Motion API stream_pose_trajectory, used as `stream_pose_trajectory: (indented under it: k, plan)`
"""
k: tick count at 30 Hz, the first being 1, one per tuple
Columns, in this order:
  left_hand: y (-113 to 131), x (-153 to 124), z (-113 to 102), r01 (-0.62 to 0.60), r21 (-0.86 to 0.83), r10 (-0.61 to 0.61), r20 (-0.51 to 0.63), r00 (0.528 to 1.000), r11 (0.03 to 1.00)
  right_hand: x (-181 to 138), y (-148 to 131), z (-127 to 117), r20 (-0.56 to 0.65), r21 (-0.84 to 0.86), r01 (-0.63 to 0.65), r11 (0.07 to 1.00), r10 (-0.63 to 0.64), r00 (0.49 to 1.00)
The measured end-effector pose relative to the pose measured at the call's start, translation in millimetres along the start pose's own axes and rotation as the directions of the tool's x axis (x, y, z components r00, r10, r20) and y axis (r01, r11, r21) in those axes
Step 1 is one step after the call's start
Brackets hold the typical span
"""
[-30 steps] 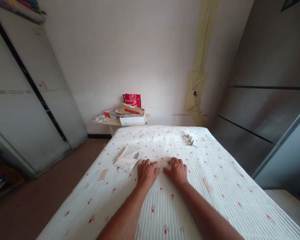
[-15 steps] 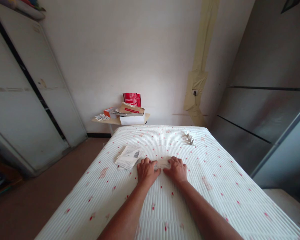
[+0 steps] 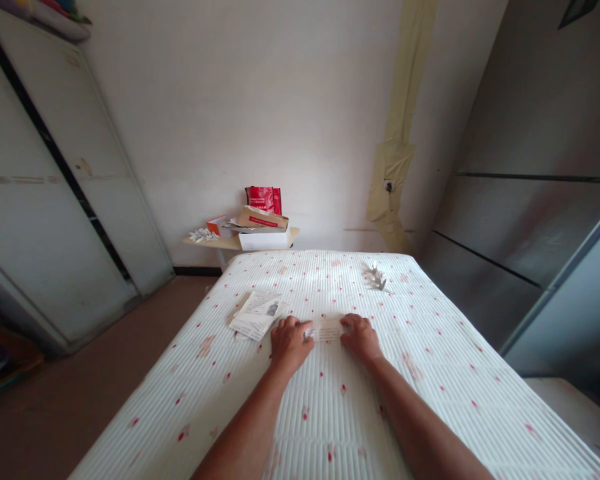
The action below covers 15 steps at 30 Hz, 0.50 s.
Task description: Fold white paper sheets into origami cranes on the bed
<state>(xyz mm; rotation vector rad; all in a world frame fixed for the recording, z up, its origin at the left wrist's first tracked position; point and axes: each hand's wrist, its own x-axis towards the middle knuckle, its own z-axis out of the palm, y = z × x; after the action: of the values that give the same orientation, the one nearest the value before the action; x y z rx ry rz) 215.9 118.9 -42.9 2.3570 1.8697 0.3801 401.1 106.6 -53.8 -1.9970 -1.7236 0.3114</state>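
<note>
Both my hands rest on a white mattress (image 3: 330, 400) with small red marks. Between them lies a small strip of printed paper (image 3: 325, 329). My left hand (image 3: 289, 341) presses its left end with curled fingers. My right hand (image 3: 361, 337) holds the right end, fingers bent down onto it. A stack of printed paper sheets (image 3: 257, 315) lies just left of my left hand. Further back on the mattress sits a small pile of folded paper pieces (image 3: 375, 276).
A low shelf (image 3: 240, 241) against the far wall carries cardboard boxes (image 3: 263, 220), a red bag (image 3: 264, 198) and more folded paper bits (image 3: 203, 235). A pale wardrobe (image 3: 55, 200) stands left, grey panels right. Brown floor runs along the mattress's left side.
My hands have moved apart, the right one sliding right, so more of the paper strip shows between them.
</note>
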Motion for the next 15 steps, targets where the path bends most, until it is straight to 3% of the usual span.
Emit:
stream_pose_trajectory:
  k: [5,9,11,13,15]
  plan:
    - [0,-1,1,-0.006,-0.012,0.006,-0.009,1.0,1.0,2,6,-2,-0.106,0.074,0.05,0.996,-0.042,0.994]
    - [3,-2,1,0.004,-0.014,-0.004,-0.021,1.0,1.0,-2,-5,-7,-0.274,0.178,0.256,0.95,-0.202,0.94]
    - [4,-2,2,0.011,-0.014,-0.011,-0.025,1.0,1.0,-5,-15,-5,-0.222,0.21,0.3,0.931,-0.253,0.942]
    - [4,-2,2,0.015,-0.019,-0.015,-0.033,0.999,1.0,-7,-25,-1,-0.092,0.166,0.224,0.961,-0.211,0.973]
    - [4,-2,3,0.016,-0.027,-0.017,-0.043,0.999,1.0,-8,-31,6,-0.036,0.078,0.162,0.984,-0.159,0.987]
